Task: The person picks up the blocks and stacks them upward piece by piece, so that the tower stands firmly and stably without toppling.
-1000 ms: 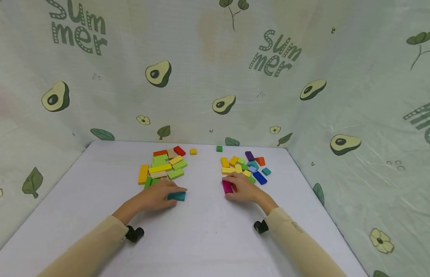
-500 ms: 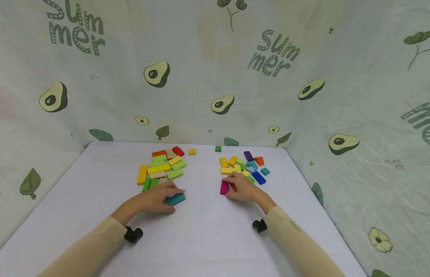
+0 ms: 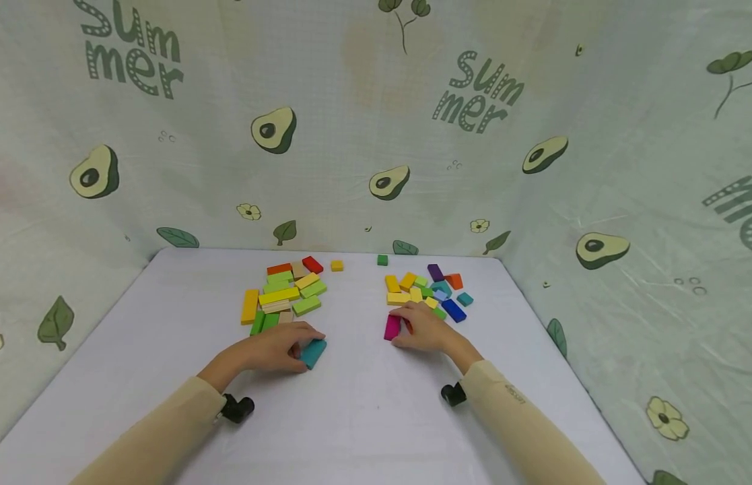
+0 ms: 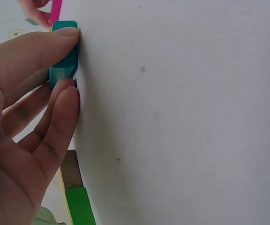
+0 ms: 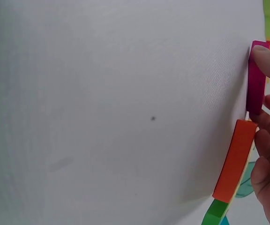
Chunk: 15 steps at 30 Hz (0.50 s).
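Note:
My left hand (image 3: pixel 275 348) pinches a teal wooden block (image 3: pixel 312 353) between thumb and fingers, low over the white table. In the left wrist view the thumb lies across the teal block (image 4: pixel 65 58), with fingertips at its lower end. On the right, my right hand (image 3: pixel 423 328) grips a magenta block (image 3: pixel 392 328). The right wrist view has the thumb near the top of the magenta block (image 5: pixel 256 79) and fingers by its lower end. An orange block (image 5: pixel 236 159) lies close below those fingers; part of the right hand is cut off there.
Beyond the left hand lies a group of green, yellow, red and wood-coloured blocks, including a long orange-yellow block (image 3: pixel 250 306). Past the right hand is another group, with a blue block (image 3: pixel 454 310) and a purple block (image 3: pixel 435 273). A patterned cloth (image 3: pixel 333 202) hangs behind the table.
In my left hand the teal block has turned from lying sideways to slanting away from me. The magenta block has shifted slightly left and changed its angle a little in the right hand.

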Each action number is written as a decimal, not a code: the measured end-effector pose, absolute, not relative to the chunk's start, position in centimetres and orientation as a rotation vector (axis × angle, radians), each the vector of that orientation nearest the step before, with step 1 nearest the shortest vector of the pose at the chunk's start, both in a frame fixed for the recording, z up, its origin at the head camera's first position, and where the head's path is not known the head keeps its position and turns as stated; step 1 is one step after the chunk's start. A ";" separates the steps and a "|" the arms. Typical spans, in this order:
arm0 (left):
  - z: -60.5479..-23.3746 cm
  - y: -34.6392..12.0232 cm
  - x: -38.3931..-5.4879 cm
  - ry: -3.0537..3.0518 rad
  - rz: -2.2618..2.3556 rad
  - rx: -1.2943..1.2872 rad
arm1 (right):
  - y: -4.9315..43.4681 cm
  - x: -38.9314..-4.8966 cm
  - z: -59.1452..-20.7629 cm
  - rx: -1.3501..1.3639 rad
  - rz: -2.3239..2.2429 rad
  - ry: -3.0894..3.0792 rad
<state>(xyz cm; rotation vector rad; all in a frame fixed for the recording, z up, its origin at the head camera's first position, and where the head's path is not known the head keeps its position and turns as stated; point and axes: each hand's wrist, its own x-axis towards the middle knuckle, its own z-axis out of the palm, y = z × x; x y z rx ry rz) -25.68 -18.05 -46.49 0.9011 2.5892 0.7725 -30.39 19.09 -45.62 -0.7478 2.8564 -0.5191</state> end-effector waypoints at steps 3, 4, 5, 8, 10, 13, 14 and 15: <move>-46.7 -17.8 -25.7 2.619 0.795 0.871 | 19.0 -30.4 -45.6 -0.742 -0.508 2.861; -46.8 -17.7 -25.7 2.633 0.800 0.859 | 18.9 -30.4 -45.6 -0.739 -0.507 2.864; -46.9 -17.6 -25.6 2.646 0.807 0.851 | 18.9 -30.4 -45.7 -0.739 -0.507 2.866; -47.1 -17.1 -25.6 2.687 0.824 0.821 | 18.8 -30.5 -45.9 -0.758 -0.487 2.874; -47.3 -16.8 -25.5 2.704 0.843 0.792 | 18.7 -30.5 -46.0 -0.779 -0.474 2.876; -47.4 -16.4 -25.5 2.724 0.857 0.743 | 18.5 -30.3 -46.1 -0.806 -0.493 2.850; -47.4 -16.2 -25.5 2.732 0.858 0.726 | 18.4 -30.2 -46.1 -0.811 -0.508 2.839; -47.4 -16.1 -25.5 2.739 0.858 0.711 | 18.3 -30.1 -46.1 -0.815 -0.535 2.826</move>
